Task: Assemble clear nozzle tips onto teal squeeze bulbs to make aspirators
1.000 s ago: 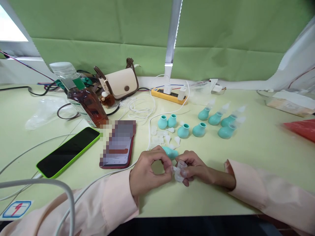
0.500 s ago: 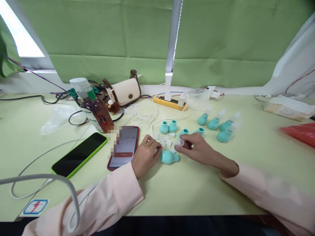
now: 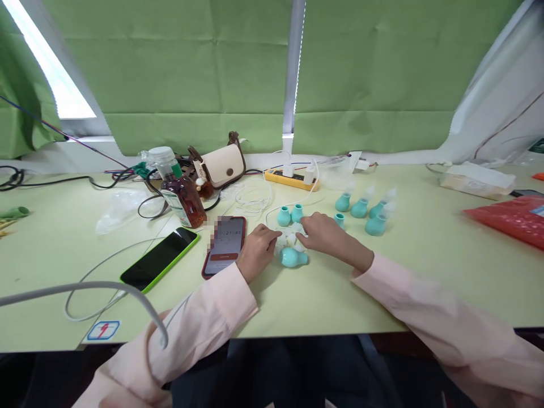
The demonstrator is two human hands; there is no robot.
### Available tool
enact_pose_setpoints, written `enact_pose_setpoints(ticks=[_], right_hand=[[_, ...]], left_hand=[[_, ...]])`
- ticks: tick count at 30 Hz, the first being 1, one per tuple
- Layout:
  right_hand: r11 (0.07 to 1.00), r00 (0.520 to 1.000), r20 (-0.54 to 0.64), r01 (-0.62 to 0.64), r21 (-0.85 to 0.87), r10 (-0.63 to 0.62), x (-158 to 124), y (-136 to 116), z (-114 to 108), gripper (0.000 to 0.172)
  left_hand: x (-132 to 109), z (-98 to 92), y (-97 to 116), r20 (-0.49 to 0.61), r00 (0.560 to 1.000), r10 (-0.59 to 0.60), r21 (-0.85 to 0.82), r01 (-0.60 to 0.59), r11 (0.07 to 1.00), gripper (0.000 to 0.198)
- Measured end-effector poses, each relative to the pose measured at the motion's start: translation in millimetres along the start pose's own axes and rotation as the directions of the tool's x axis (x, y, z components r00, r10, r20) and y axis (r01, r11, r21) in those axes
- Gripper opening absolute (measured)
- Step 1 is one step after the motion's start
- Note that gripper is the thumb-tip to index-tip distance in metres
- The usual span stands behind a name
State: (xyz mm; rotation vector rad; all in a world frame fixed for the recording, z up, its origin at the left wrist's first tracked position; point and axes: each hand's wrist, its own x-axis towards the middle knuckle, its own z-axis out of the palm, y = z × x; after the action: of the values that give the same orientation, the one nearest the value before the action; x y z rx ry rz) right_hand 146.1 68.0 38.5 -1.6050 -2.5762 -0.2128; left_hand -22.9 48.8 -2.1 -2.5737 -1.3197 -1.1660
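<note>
Small white plastic pieces lie in a loose group between my two hands. My left hand is at the left of this group, thumb and fingertips pinched together; whatever they hold is too small to make out. Over the group's right side, my right hand has its thumb and fingers curled down, their contents hidden. A teal rubber bulb rests on its side just in front of the pieces. Behind them, two open-necked teal bulbs stand side by side. Another open bulb shows beyond my right hand.
Several teal bulbs with clear tips stand at right. Left are a red-edged phone, a green-cased phone, a bottle of dark liquid and a handbag. A yellow power strip lies behind; a red bag lies far right.
My right hand has moved left and inward over the white pieces; the clear cup-shaped part seen in its fingers is no longer visible. My left hand stays pinched beside them. The view has shifted.
</note>
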Motion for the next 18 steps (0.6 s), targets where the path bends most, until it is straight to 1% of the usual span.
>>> enact_pose_setpoints(ticks=[2,5,7,8,9,10,11,12,14,15,16,17,18], right_hand=[[1.0,1.0,-0.028,0.003,0.02,-0.003,-2.7,0.7,-0.3,0.019],[0.999,0.997,-0.074,0.007,0.047,-0.004,-11.0,7.9,-2.7,0.023],[0.997,0.987,-0.16,-0.005,0.077,0.017,-19.8,19.9,-4.8,0.025],[0.994,0.968,-0.246,-0.016,0.104,0.041,-24.9,28.5,-5.9,0.025],[0.99,0.933,-0.35,-0.029,0.14,0.077,-30.3,38.7,-7.1,0.025],[0.985,0.882,-0.453,-0.056,0.166,0.126,-35.7,50.2,-8.3,0.025],[0.979,0.813,-0.553,-0.097,0.179,0.182,-40.8,62.7,-9.7,0.024],[0.972,0.735,-0.638,-0.141,0.187,0.229,-45.5,75.6,-11.2,0.022],[0.955,0.604,-0.741,-0.219,0.201,0.294,-53.0,100.9,-13.3,0.017],[0.948,0.565,-0.764,-0.242,0.208,0.312,-55.7,112.4,-13.2,0.02],[0.94,0.537,-0.777,-0.263,0.216,0.329,-57.6,122.7,-11.9,0.025],[0.933,0.52,-0.781,-0.278,0.229,0.346,-58.8,131.7,-9.1,0.033],[0.924,0.516,-0.773,-0.291,0.248,0.37,-59.4,139.2,-4.8,0.04]], left_hand=[[0.8,-2.2,-2.2,-0.001,1.0,-0.013,0.006,0.013,1.0,0.019],[-0.4,-7.5,-0.4,0.0,1.0,-0.03,0.029,0.03,0.999,0.018],[-4.0,-10.6,7.0,0.002,1.0,-0.027,0.048,0.027,0.999,0.023],[-6.7,-10.9,12.4,0.01,1.0,-0.011,0.053,0.01,0.999,0.026],[-9.8,-10.0,18.2,0.021,1.0,0.003,0.06,-0.004,0.998,0.033],[-13.1,-7.7,23.8,0.047,0.999,0.012,0.07,-0.015,0.997,0.046],[-16.2,-4.1,28.6,0.103,0.994,0.017,0.106,-0.028,0.994,0.059],[-18.7,0.5,32.3,0.151,0.989,-0.008,0.137,-0.013,0.99,0.065],[-21.0,11.2,35.0,0.214,0.974,-0.077,0.167,0.041,0.985,0.068],[-20.6,16.2,34.3,0.237,0.966,-0.101,0.165,0.062,0.984,0.065],[-19.3,20.7,32.8,0.252,0.961,-0.11,0.157,0.072,0.985,0.059],[-17.3,24.5,30.7,0.268,0.957,-0.107,0.138,0.071,0.988,0.055],[-14.9,27.7,28.6,0.284,0.953,-0.107,0.119,0.076,0.99,0.051]])
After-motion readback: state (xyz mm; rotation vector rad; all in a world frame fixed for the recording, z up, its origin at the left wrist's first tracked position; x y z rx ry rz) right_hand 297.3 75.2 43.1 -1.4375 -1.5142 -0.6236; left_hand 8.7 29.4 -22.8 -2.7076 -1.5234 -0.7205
